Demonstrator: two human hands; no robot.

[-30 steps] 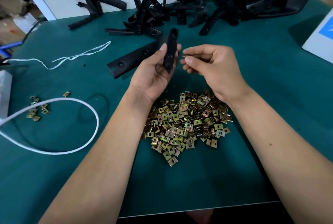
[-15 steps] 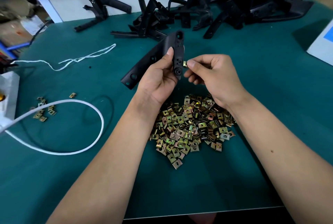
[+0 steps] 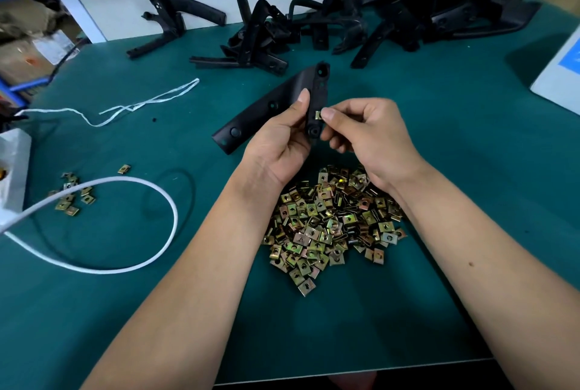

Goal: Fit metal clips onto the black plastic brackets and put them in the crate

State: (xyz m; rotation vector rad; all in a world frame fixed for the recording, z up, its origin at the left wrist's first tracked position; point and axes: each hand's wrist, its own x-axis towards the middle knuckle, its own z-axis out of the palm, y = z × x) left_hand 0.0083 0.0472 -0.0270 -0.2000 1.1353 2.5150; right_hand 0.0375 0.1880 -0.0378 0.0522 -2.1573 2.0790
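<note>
left hand [image 3: 279, 151] gripping, right hand [image 3: 370, 135] pinching

Assembly workshop: green bench mat [image 3: 439, 138], heaped clips [image 3: 332, 226], piled brackets [image 3: 392, 22].

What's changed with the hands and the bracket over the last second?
The right hand has brought its pinched metal clip leftward onto the edge of the black bracket; a second ago the clip was barely visible and clear of it. The left hand has tilted the bracket up a little. Its grip, the clip pile and the spare brackets are unchanged.
</note>
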